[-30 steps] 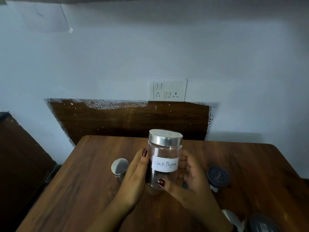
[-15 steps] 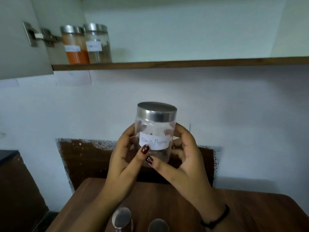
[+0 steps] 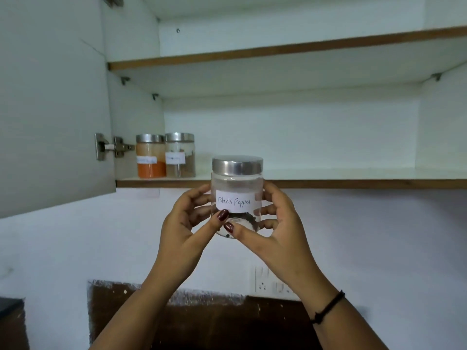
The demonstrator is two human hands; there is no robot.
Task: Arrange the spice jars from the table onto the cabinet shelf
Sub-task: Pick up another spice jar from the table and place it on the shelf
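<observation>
I hold a clear glass jar [image 3: 236,183] with a steel lid and a white label reading "Black Pepper" up in front of the cabinet. My left hand [image 3: 185,228] grips its left side and my right hand [image 3: 278,228] grips its right side, both thumbs under the label. The jar's lid reaches just above the front edge of the lower cabinet shelf [image 3: 328,183]. Two steel-lidded jars stand at the shelf's far left: one with orange powder [image 3: 150,155] and one with brown spice [image 3: 180,154] right beside it.
The open cabinet door [image 3: 50,109] hangs at the left on its hinge [image 3: 111,147]. An upper shelf [image 3: 278,50] runs above. A wall socket plate [image 3: 273,280] sits below my hands, above a dark wooden panel [image 3: 202,322].
Both hands have lifted the black pepper jar from the table up to the level of the lower shelf. My view has tilted up, so the table is out of sight and the cabinet fills the frame.
</observation>
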